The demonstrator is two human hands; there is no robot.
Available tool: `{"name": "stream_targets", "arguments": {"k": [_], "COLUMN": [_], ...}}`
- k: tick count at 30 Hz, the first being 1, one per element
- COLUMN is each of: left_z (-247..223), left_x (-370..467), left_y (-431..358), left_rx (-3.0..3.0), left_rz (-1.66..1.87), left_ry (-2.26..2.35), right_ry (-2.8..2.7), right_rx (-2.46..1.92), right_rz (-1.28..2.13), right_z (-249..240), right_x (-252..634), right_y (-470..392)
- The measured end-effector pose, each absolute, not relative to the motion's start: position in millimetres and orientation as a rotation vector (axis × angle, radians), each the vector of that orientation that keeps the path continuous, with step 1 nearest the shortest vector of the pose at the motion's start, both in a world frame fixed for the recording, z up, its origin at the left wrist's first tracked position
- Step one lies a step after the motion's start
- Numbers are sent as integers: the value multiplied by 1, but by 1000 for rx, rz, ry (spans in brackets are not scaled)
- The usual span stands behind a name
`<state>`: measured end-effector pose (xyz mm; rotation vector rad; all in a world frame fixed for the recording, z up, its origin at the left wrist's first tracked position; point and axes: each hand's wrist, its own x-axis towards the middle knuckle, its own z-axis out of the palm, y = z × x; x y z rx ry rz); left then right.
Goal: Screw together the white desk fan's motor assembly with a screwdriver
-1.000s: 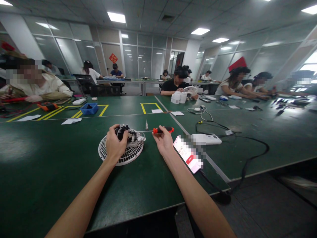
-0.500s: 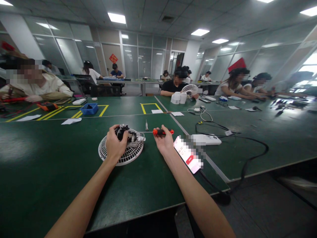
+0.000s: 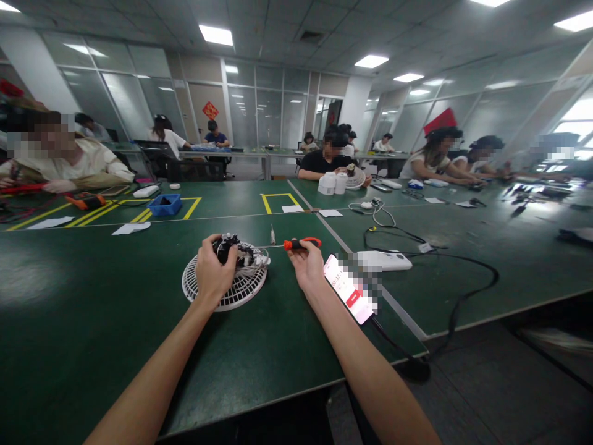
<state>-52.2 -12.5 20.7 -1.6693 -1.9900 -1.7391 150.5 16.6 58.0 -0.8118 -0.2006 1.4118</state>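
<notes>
My left hand is closed around a black fan motor assembly with white wires and fittings on its right side. Under it a round white fan grille lies flat on the green table. In my right hand is a screwdriver with a red and black handle, pinched in the fingers with the palm turned up. Its thin shaft points left and reaches the right side of the motor assembly; the exact contact of the tip is too small to see. A small screwdriver-like tool lies just beyond the shaft.
A lit phone lies beside my right forearm, near a white power bank-like case and black cables. Farther off are a blue bin, paper slips and white cups. Several people sit around the tables.
The fingers of my right hand have shifted on the screwdriver handle, which seems turned a little. My left hand keeps its hold. Across the table, a person has tilted a white fan part downward.
</notes>
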Motion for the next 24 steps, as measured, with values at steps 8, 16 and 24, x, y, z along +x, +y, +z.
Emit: {"name": "stream_targets", "arguments": {"k": [8, 16, 24], "left_z": [20, 20, 18], "left_x": [-53, -51, -53], "left_y": [-13, -13, -11], "left_rx": [-1671, -1660, -1668], "left_rz": [-1752, -1728, -1703], "left_ry": [-1981, -1950, -1947], "right_ry": [-217, -275, -216], "right_rx": [-774, -801, -769], "right_rz": [1438, 1396, 1404], "right_z": [55, 49, 53], "right_x": [150, 149, 150], "right_y": [16, 21, 20]}}
